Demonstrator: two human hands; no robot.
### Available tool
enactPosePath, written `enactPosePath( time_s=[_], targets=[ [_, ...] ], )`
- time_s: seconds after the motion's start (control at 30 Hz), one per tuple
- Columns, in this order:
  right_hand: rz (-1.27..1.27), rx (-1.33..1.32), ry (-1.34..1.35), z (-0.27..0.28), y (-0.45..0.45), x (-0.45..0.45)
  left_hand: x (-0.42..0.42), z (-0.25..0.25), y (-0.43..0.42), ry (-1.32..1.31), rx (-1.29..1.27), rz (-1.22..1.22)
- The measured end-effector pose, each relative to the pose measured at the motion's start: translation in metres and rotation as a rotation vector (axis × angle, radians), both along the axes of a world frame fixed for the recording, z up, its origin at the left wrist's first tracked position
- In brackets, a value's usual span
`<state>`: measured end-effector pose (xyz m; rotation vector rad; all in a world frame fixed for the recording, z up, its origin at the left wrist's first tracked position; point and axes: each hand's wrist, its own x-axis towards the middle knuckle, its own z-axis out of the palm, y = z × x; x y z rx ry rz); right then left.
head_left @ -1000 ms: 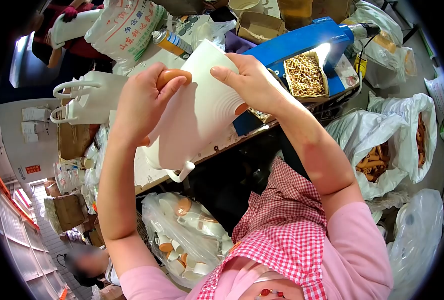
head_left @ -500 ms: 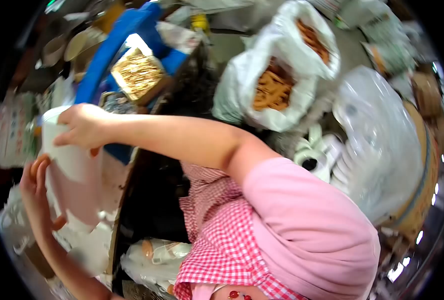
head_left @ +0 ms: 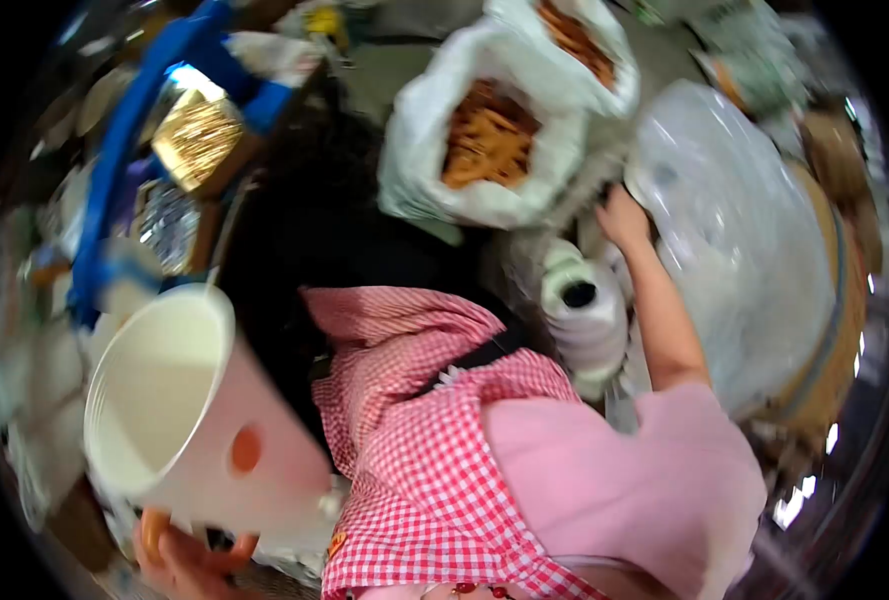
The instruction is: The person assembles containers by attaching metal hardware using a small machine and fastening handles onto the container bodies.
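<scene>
A white tapered bucket [head_left: 274, 470] is tilted at the lower left, its open rim facing up and left, with a round orange-brown spot [head_left: 245, 449] on its side. My left hand [head_left: 189, 565] is closed on an orange-brown handle [head_left: 154, 535] at the bucket's lower side. Over on the right, my right hand [head_left: 623, 218] reaches down beside white plastic pieces [head_left: 586, 318] and a large clear plastic bag [head_left: 729, 240]. Its fingertips are partly hidden and blurred, and what they touch cannot be made out.
White sacks [head_left: 419, 150] of orange-brown handles [head_left: 489, 135] stand on the floor ahead. At the upper left are a blue machine arm [head_left: 114, 170], a box of gold-coloured small parts [head_left: 197, 138] and a box of silvery parts [head_left: 169, 228]. A cardboard piece [head_left: 844, 310] lies behind the clear bag.
The view has swung to the right. My right hand has left the bucket and reached to the right, towards the white pieces. The bucket has come closer and tipped, still with my left hand.
</scene>
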<state>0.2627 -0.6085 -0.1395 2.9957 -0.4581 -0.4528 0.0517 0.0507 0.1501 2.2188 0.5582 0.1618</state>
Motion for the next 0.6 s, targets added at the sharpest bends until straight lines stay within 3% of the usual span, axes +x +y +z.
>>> enactPosePath(
  time_s=[0.07, 0.13, 0.17, 0.2, 0.33, 0.47, 0.6],
  targets=[
    [0.185, -0.022, 0.097, -0.080, -0.048, 0.002, 0.032, -0.018, -0.081, 0.196, -0.399, 0.424],
    [0.305, 0.075, 0.082, -0.098, -0.015, 0.037, 0.036, -0.045, -0.107, 0.040, -0.370, 0.210],
    [0.350, 0.092, 0.084, -0.101, -0.008, 0.046, 0.047, -0.044, -0.119, 0.054, -0.194, 0.028],
    [0.381, 0.096, 0.092, -0.098, -0.004, 0.054, 0.046, -0.067, -0.130, -0.129, -0.100, -0.058],
    [0.536, 0.051, 0.061, -0.082, 0.029, 0.099, 0.032, -0.080, -0.141, -0.141, -0.111, -0.059],
    [0.714, 0.012, 0.002, -0.029, 0.082, 0.128, 0.013, -0.092, -0.125, -0.251, -0.130, 0.073],
    [0.827, -0.009, -0.056, 0.034, 0.121, 0.131, 0.006, -0.115, -0.114, -0.188, -0.152, 0.000]
  ],
)
